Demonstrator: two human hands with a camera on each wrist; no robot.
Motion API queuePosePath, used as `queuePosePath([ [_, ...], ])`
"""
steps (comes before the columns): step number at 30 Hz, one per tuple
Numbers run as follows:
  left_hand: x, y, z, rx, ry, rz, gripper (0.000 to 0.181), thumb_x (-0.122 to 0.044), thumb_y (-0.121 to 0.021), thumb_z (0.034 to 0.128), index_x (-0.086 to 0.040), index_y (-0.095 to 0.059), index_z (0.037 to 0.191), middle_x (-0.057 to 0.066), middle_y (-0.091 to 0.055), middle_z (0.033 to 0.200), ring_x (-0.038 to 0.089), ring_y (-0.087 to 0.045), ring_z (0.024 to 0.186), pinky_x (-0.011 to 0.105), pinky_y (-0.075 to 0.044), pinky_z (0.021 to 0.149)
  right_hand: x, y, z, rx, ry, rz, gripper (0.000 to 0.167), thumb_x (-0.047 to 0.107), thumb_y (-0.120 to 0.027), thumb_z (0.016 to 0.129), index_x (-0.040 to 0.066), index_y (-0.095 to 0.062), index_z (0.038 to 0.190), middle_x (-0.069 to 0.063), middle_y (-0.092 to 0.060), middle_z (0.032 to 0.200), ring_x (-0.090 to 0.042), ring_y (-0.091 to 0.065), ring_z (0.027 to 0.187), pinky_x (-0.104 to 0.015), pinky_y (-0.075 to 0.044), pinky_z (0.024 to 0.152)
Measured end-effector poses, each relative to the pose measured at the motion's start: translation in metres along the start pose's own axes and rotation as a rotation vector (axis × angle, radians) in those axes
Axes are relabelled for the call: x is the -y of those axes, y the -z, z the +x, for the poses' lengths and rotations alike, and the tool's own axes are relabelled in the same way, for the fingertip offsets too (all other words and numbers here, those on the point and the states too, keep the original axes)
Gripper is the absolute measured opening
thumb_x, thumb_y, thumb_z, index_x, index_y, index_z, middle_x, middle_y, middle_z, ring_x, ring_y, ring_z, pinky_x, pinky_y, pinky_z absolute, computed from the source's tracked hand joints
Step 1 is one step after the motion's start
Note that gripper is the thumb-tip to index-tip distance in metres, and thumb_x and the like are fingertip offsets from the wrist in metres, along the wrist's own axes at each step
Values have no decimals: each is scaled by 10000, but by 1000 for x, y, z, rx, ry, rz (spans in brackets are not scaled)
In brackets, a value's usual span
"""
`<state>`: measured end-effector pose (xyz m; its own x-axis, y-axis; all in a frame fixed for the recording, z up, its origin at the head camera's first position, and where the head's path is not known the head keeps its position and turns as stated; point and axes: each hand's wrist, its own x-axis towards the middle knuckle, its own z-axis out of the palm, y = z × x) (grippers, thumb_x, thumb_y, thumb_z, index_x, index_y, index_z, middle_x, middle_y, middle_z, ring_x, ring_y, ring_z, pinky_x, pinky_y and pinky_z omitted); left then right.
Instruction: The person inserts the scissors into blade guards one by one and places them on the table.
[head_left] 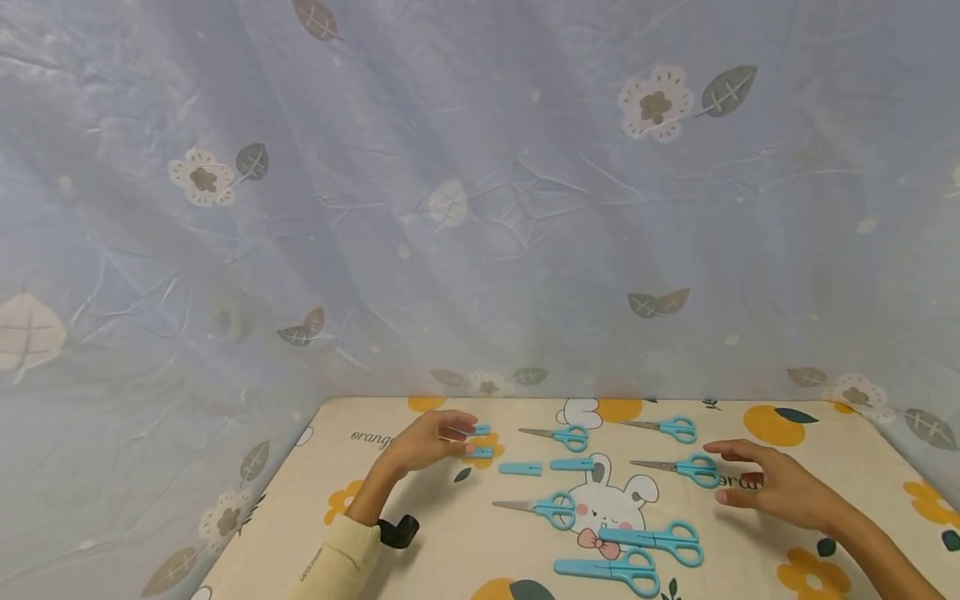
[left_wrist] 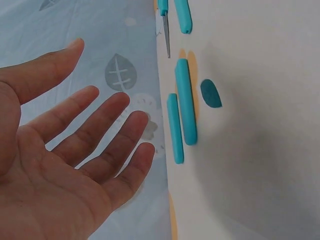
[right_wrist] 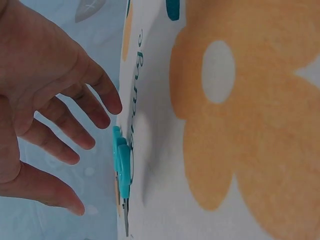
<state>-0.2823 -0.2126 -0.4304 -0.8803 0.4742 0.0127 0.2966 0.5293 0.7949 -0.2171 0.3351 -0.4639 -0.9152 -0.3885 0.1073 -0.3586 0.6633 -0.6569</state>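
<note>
My left hand (head_left: 431, 442) hovers above two light-blue blade covers, the nearer cover (head_left: 480, 453) and the farther cover (head_left: 481, 431). In the left wrist view its fingers (left_wrist: 112, 127) are spread and hold nothing, apart from the nearer cover (left_wrist: 186, 102). At the right, my right hand (head_left: 780, 487) is held in the air with loosely bent fingers and an empty palm. Nearest to it lies a pair of bare-bladed scissors (head_left: 697, 471), whose blue handles (right_wrist: 123, 165) show just beyond the fingertips in the right wrist view.
Other uncovered scissors lie at the back middle (head_left: 570, 437), back right (head_left: 678, 429) and centre (head_left: 553, 509). Two more covers (head_left: 521, 469) (head_left: 572, 464) sit between them. Two covered scissors (head_left: 663, 542) (head_left: 609, 570) lie in front. A patterned curtain (head_left: 480, 250) hangs behind the table.
</note>
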Motion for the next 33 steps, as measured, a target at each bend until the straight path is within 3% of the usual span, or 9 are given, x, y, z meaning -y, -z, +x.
queuePosePath([
  [10,12,0,4,-19,-6,15,469,-210,-781,1000,-65,-667,1431,226,-692,1398,448,-657,1301,583,-557,1057,-8,-1,6,-18,13,-35,642,246,-853,929,-6,-601,1463,-296,-592,1477,-503,-596,1252,-331,-634,885],
  [18,21,-1,8,-24,-14,20,469,-163,-766,1006,-5,-649,1432,247,-690,1386,458,-660,1290,596,-549,1063,-8,-2,12,3,22,-6,659,242,-850,931,-30,-587,1470,-327,-555,1495,-469,-611,1261,-475,-619,937],
  [26,23,-3,11,-32,10,2,465,-158,-779,991,5,-661,1410,228,-696,1377,445,-663,1284,585,-549,1066,-5,-3,18,17,26,-1,635,201,-825,954,-69,-570,1469,-364,-538,1489,-577,-580,1277,-527,-610,938],
  [33,24,-1,12,-20,31,-8,458,-143,-785,984,22,-668,1395,231,-695,1370,436,-660,1276,563,-551,1063,-5,-5,22,18,13,-6,619,189,-822,955,-59,-575,1465,-365,-536,1485,-567,-591,1282,-536,-608,936],
])
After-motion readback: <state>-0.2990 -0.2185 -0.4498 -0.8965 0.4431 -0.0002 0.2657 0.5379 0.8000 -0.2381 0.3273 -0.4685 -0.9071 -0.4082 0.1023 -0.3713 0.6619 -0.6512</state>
